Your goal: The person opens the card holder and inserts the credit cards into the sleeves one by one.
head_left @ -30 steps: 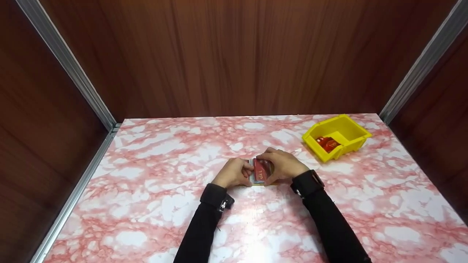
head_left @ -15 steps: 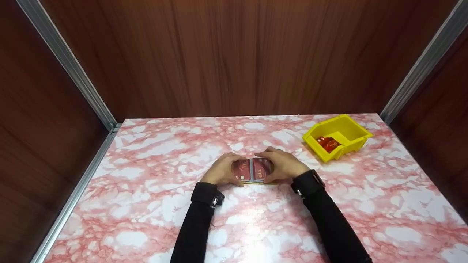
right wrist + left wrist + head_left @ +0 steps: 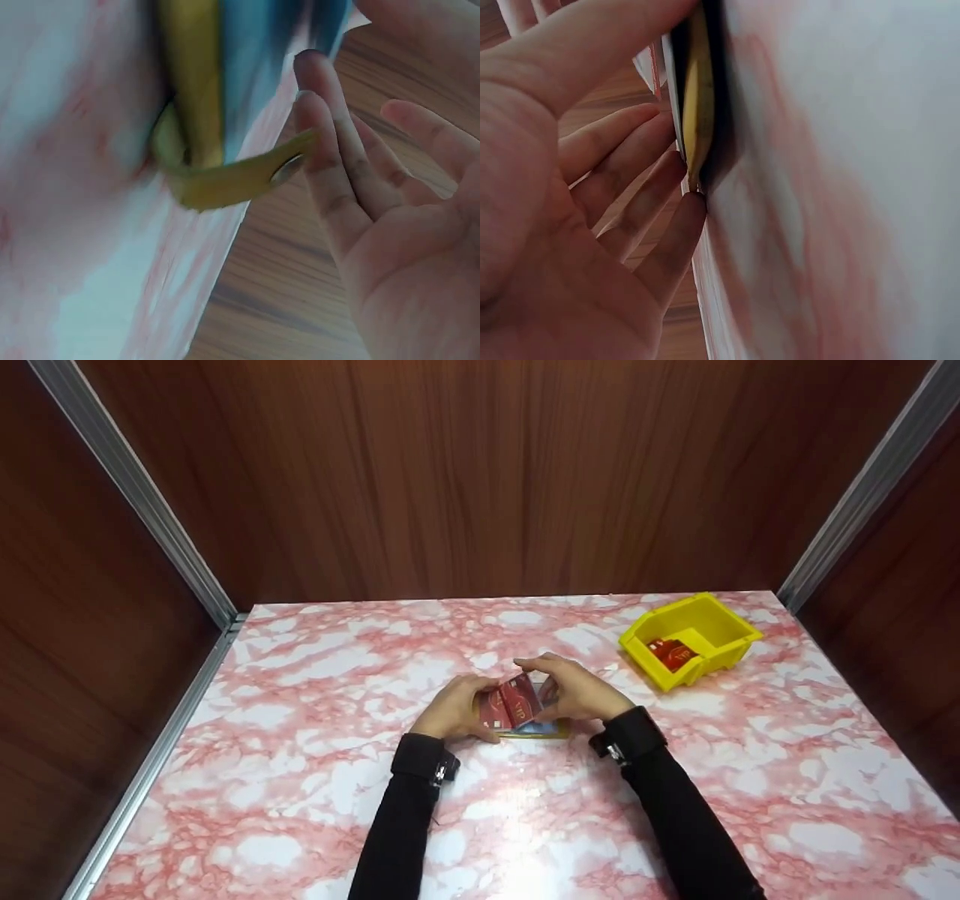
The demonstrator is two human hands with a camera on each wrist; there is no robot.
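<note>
A yellow card holder (image 3: 555,734) with clear sleeve pages lies spread on the table. Its left side shows a red VIP card (image 3: 493,712) in a sleeve. My left hand (image 3: 454,709) holds that side by its edges, thumb at the near edge and fingers at the far one. Between the thumb and forefinger of my right hand (image 3: 577,690) is a raised sleeve page with another red VIP card (image 3: 520,700), tilted leftward. A bluish page shows beneath it. In the right wrist view a yellow strap (image 3: 232,180) with a metal snap sticks out from the holder.
At the back right of the table stands a yellow bin (image 3: 720,649) with several red cards (image 3: 673,653) inside. The pink-and-white marbled table (image 3: 300,787) has brown wood-look panels (image 3: 480,480) behind and at both sides.
My left hand has moved left from the middle of the holder, uncovering the left card. My right hand has lifted the right page and tilted it leftward.
</note>
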